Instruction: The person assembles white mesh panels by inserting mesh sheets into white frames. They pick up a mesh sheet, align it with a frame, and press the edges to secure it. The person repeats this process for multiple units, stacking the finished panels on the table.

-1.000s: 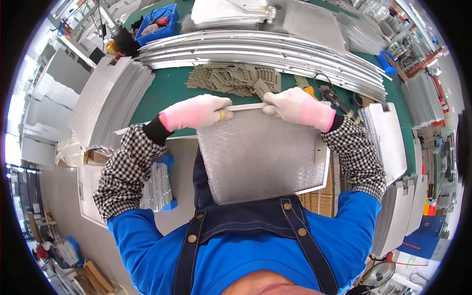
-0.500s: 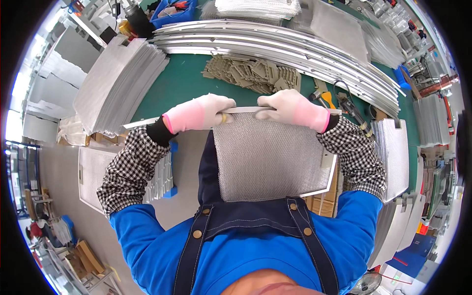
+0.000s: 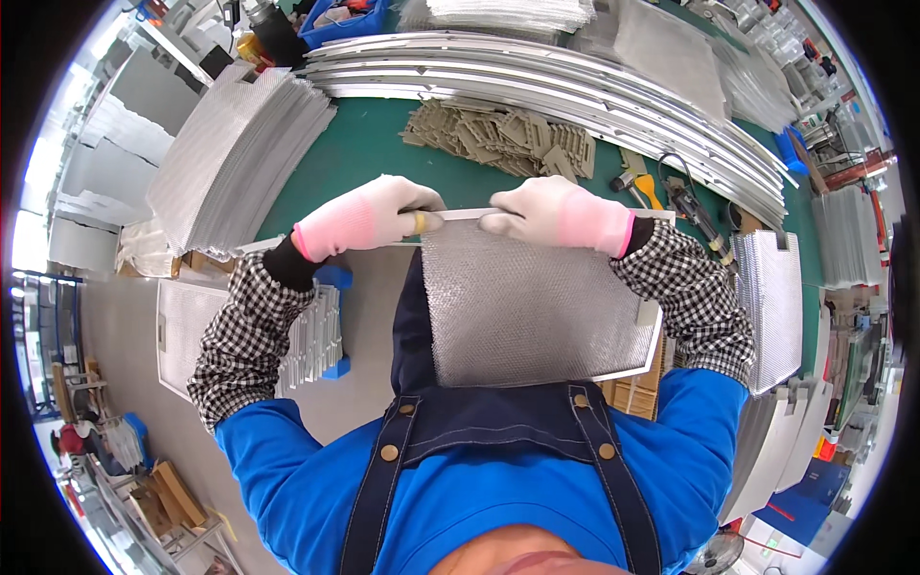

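A silvery mesh panel (image 3: 537,302) stands in front of my body, with white framing along its right and lower right edges. Along its far edge runs a thin white frame strip (image 3: 465,214), which extends leftward past the panel. My left hand (image 3: 379,218), in a white and pink glove, is closed around the strip at the panel's far left corner. In a matching glove, my right hand (image 3: 554,216) grips the same strip and panel edge farther right, thumb on the near side. The fingertips beyond the strip are partly hidden.
Past my hands, a pile of grey-beige plastic pieces (image 3: 494,139) lies on the green table (image 3: 369,144). Long metal strips (image 3: 537,72) stretch behind it. Mesh panels are stacked at left (image 3: 235,158) and right (image 3: 771,307). A power tool (image 3: 695,216) and yellow-handled tool (image 3: 647,190) lie at right.
Both hands have shifted slightly left along the strip, still gripping it. The mesh panel stays almost in place, and the whole view has moved a little.
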The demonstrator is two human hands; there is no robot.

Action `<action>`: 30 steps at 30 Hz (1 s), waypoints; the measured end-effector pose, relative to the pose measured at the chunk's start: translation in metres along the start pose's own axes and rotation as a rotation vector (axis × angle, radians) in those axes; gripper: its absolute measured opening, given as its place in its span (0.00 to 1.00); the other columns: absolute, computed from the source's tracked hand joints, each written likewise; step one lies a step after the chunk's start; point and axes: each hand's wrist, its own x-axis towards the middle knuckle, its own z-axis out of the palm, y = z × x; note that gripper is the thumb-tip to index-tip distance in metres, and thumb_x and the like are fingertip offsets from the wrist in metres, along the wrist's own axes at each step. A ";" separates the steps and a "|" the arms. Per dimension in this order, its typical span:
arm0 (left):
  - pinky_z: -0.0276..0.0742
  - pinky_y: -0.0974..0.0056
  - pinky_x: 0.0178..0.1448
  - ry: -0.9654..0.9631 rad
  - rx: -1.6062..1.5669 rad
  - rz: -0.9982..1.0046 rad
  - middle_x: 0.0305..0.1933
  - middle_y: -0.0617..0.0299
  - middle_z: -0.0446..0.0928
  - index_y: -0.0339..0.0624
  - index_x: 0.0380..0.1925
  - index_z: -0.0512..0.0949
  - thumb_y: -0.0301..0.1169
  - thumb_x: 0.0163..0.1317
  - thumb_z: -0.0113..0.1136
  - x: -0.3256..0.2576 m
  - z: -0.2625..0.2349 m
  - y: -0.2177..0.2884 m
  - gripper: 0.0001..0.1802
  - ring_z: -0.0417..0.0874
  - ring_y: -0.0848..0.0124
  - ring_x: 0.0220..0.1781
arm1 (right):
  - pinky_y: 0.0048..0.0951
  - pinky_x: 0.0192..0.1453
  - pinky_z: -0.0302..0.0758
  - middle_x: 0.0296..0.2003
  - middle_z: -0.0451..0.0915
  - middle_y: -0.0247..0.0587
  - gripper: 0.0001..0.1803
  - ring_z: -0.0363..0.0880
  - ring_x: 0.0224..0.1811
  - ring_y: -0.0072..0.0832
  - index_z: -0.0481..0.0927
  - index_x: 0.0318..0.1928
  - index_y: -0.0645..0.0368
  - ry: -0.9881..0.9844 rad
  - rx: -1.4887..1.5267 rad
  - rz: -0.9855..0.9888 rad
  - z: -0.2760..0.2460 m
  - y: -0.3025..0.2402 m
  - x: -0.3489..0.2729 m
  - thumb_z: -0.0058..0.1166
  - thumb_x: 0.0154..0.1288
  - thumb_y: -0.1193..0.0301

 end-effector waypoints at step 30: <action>0.73 0.60 0.63 1.185 -1.472 0.200 0.58 0.60 0.74 0.43 0.61 0.71 0.40 0.79 0.51 -0.002 0.144 -0.003 0.18 0.77 0.68 0.58 | 0.30 0.63 0.71 0.52 0.80 0.48 0.29 0.78 0.55 0.31 0.68 0.67 0.71 1.289 0.642 -0.023 -0.004 0.013 -0.080 0.47 0.80 0.57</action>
